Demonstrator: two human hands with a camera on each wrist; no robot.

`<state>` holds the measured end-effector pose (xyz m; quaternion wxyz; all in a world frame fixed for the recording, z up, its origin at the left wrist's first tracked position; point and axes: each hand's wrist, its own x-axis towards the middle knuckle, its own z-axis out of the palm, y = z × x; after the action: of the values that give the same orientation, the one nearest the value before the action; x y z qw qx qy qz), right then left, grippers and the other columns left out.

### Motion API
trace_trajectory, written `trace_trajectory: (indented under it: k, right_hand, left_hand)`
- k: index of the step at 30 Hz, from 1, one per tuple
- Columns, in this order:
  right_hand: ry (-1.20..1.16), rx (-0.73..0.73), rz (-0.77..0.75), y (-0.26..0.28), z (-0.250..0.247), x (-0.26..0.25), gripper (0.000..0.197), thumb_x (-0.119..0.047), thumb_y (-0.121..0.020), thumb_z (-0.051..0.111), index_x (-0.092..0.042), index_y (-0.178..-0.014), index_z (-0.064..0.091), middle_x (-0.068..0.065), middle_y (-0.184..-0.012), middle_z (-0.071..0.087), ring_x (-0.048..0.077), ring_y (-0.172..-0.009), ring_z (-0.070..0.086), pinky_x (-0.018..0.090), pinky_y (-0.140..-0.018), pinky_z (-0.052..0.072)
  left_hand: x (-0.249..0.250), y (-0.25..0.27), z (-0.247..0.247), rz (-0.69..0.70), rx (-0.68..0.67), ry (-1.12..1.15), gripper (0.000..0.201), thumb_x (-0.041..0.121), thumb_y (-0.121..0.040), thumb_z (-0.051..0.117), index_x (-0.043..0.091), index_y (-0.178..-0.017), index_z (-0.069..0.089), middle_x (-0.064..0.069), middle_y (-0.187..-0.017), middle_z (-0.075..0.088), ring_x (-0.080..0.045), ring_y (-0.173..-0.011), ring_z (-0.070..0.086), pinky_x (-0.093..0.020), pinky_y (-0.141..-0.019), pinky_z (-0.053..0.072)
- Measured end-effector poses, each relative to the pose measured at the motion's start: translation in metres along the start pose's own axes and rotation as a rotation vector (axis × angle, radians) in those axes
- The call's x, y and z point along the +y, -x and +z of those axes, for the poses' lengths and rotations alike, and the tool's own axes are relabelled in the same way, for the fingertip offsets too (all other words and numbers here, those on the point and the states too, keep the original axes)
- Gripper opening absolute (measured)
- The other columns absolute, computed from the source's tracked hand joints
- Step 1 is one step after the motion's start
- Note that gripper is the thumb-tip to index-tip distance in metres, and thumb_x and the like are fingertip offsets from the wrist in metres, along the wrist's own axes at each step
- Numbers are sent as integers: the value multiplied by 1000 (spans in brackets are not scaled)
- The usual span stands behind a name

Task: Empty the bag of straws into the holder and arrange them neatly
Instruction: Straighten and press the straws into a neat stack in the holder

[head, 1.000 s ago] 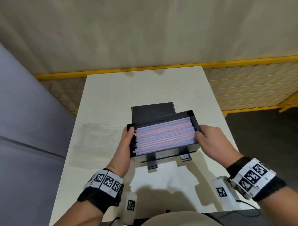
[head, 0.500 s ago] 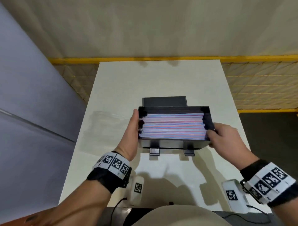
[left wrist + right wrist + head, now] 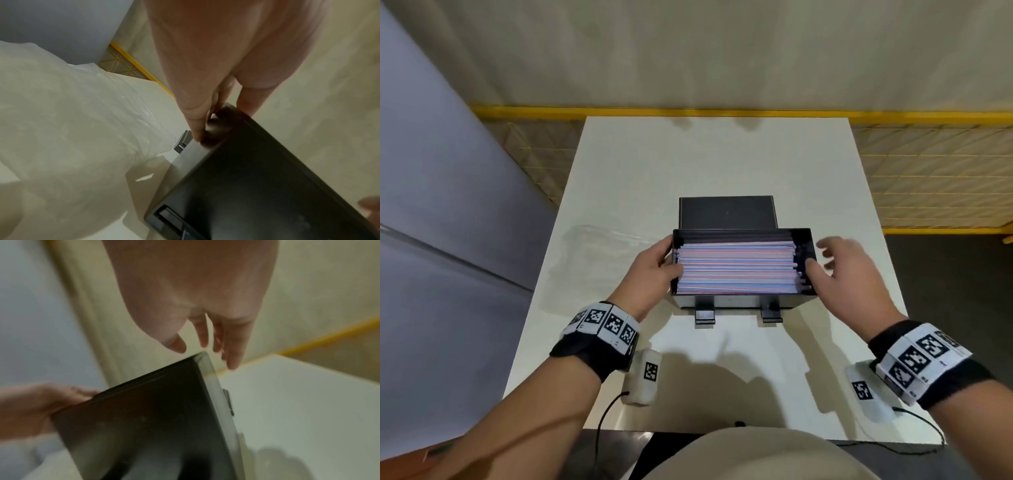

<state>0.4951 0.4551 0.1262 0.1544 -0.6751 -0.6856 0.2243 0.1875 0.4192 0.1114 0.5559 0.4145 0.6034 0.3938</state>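
A black straw holder (image 3: 739, 302) stands on the white table (image 3: 722, 154), full of pink, blue and white straws (image 3: 736, 267) lying level and lengthwise. My left hand (image 3: 654, 270) grips its left end, fingers (image 3: 195, 116) against the end wall of the holder (image 3: 257, 186). By the right end hovers my right hand (image 3: 839, 270), blurred, with its fingers spread and holding nothing. In the right wrist view its fingers (image 3: 202, 337) hang just above the corner of the holder (image 3: 154, 410). The empty clear bag (image 3: 599, 246) lies flat to the left.
A black lid (image 3: 727, 212) lies directly behind the holder. The crumpled bag (image 3: 72, 121) reaches up to the holder's left side. A yellow mesh fence (image 3: 928, 178) runs behind and to the right of the table. A grey wall (image 3: 448, 205) is on the left.
The holder, tilted and held at both ends a second ago, now sits square and level. My right hand has let go of the right end and opened.
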Motion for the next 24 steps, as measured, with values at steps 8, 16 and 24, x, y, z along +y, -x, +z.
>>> trace_trajectory:
  k: [8, 16, 24]
  right_hand:
    - [297, -587, -529, 7, 32, -64, 51, -64, -86, 46, -22, -107, 66, -3, -103, 65, 21, -99, 61, 38, -85, 51]
    - [212, -382, -521, -2, 39, -66, 46, -63, -87, 40, -23, -87, 63, -7, -85, 64, 19, -82, 60, 40, -74, 53]
    - [397, -377, -546, -4, 48, -49, 63, -69, -96, 17, -35, -127, 60, 0, -137, 51, 27, -120, 46, 47, -103, 42]
  left_hand:
    - [-9, 0, -1, -44, 32, 47, 55, -10, -98, 49, 20, -143, 60, 10, -126, 74, -10, -108, 69, -22, -85, 54]
    - [-14, 1, 0, -28, 46, 42, 47, -1, -102, 51, 37, -126, 67, 12, -126, 74, -13, -117, 69, -35, -103, 54]
    - [-11, 6, 2, -26, 37, 42, 49, -2, -103, 49, 41, -115, 69, 20, -113, 76, -3, -101, 71, -26, -95, 55]
